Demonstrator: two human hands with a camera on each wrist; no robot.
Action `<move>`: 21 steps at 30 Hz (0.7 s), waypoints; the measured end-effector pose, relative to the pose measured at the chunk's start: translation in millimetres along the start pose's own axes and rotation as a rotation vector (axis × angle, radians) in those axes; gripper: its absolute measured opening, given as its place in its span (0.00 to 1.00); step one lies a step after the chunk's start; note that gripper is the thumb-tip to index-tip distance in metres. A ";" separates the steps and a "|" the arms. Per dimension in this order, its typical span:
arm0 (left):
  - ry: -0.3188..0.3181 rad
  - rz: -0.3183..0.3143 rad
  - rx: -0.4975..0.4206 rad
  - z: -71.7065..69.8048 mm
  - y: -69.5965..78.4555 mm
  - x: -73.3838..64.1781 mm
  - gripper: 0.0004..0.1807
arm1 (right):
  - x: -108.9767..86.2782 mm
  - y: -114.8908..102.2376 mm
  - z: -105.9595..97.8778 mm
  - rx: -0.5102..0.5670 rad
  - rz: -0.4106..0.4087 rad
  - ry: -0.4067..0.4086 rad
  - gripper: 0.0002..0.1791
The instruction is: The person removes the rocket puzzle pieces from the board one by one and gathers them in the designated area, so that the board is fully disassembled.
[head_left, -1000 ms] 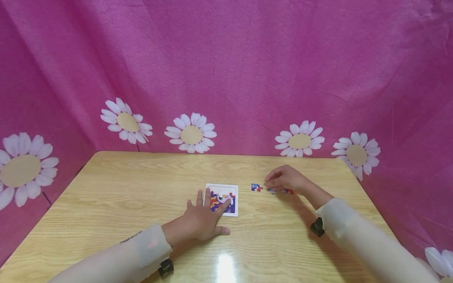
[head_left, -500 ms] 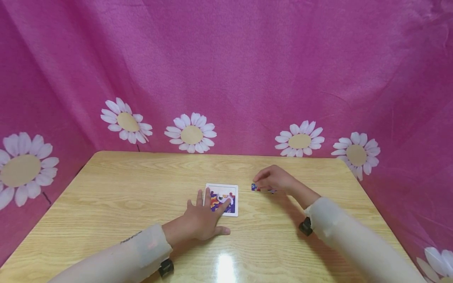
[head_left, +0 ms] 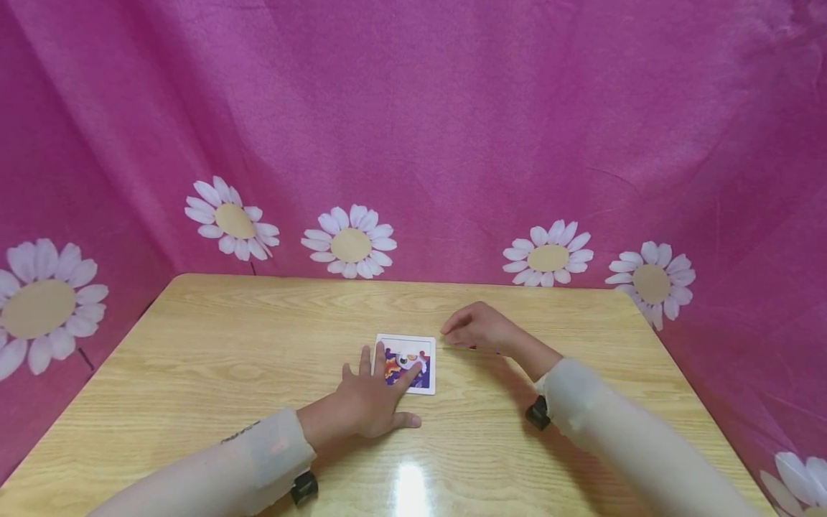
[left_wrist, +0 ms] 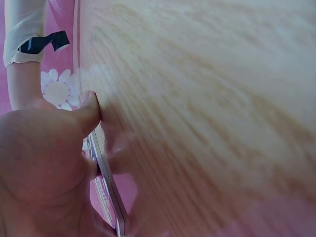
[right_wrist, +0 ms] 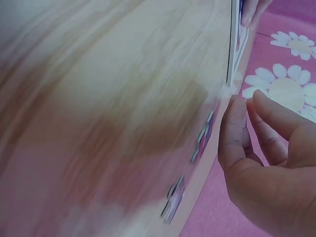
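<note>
Now right hand (head_left: 479, 328) nearer the puzzle (head_left: 403, 356) than before, grip unclear, left hand (head_left: 371, 404) on it, grip released.

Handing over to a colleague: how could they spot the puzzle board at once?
On the wooden table, find the left hand, fingers spread. The puzzle board lies partly beneath that hand; its white frame sets it apart from the loose pieces near the right hand.

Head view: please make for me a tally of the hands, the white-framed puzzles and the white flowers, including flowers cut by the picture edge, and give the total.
Hands: 2 (left hand, right hand)
White-framed puzzle: 1
White flowers: 6
Total: 9
</note>
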State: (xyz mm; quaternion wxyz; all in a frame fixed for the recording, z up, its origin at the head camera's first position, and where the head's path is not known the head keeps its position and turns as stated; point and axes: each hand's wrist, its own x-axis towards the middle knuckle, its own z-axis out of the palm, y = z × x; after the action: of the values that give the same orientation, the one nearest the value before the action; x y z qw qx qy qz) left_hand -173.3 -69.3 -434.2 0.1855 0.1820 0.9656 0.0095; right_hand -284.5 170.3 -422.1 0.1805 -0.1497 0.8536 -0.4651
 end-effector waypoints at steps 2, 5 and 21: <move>0.000 0.000 0.004 0.1 0.1 0.2 0.50 | 1.5 -2.6 3.6 -0.025 -0.016 -0.003 0.10; -0.002 -0.001 0.006 -0.6 0.4 -0.2 0.50 | 4.2 -5.8 8.9 -0.023 -0.032 -0.014 0.10; 0.006 0.015 -0.003 -2.6 0.1 -3.5 0.49 | 17.8 -18.2 35.6 0.009 -0.097 -0.077 0.11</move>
State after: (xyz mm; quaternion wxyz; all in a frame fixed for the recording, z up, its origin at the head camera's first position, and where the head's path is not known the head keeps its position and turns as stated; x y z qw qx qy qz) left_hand -171.1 -70.3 -430.6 0.1829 0.1891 0.9647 0.0131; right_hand -282.9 126.9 -427.5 0.1912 -0.2081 0.8355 -0.4712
